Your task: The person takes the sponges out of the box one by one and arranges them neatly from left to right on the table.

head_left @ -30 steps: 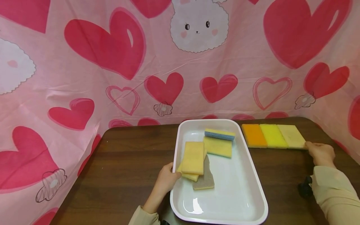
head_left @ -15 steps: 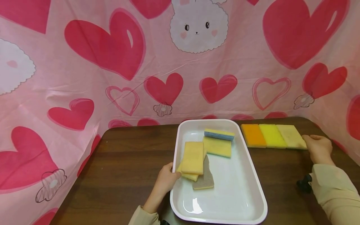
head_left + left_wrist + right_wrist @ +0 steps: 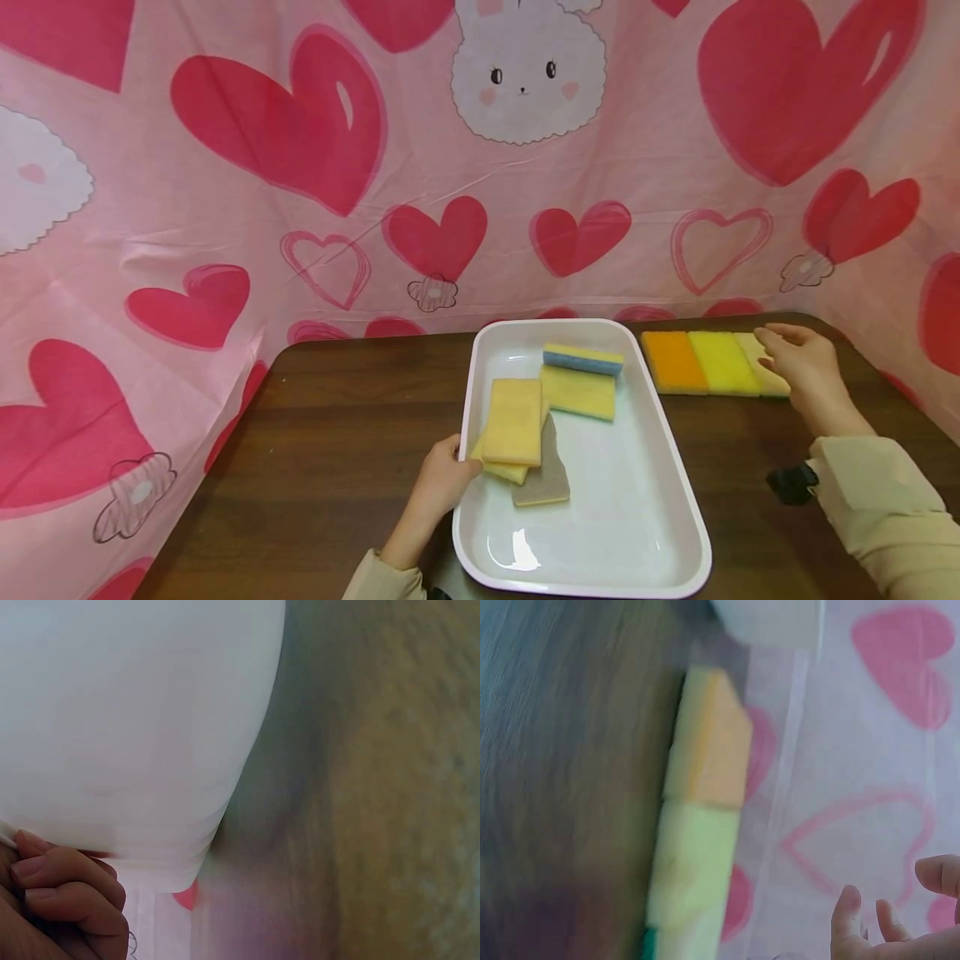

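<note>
My left hand (image 3: 442, 475) grips the left rim of a white tray (image 3: 615, 525); its curled fingers also show against the tray in the left wrist view. Inside the tray, a yellow sponge (image 3: 513, 421) lies stacked on another, over a grey-faced sponge (image 3: 551, 471). Further back are a flat yellow sponge (image 3: 577, 392) and a blue-and-yellow one on edge (image 3: 582, 362). My right hand (image 3: 808, 371) hovers, fingers spread and holding nothing, over a pale cream sponge (image 3: 770, 384) that it partly hides. That sponge adjoins a bright yellow sponge (image 3: 723, 364) and an orange sponge (image 3: 675, 364).
The dark wooden table (image 3: 352, 417) carries everything. A pink cloth (image 3: 420, 158) printed with hearts hangs behind and at the sides. The sponge row sits just right of the tray's far end.
My right hand has let go of the cream sponge's right end and moved up and left above it. The left hand and the tray stay put.
</note>
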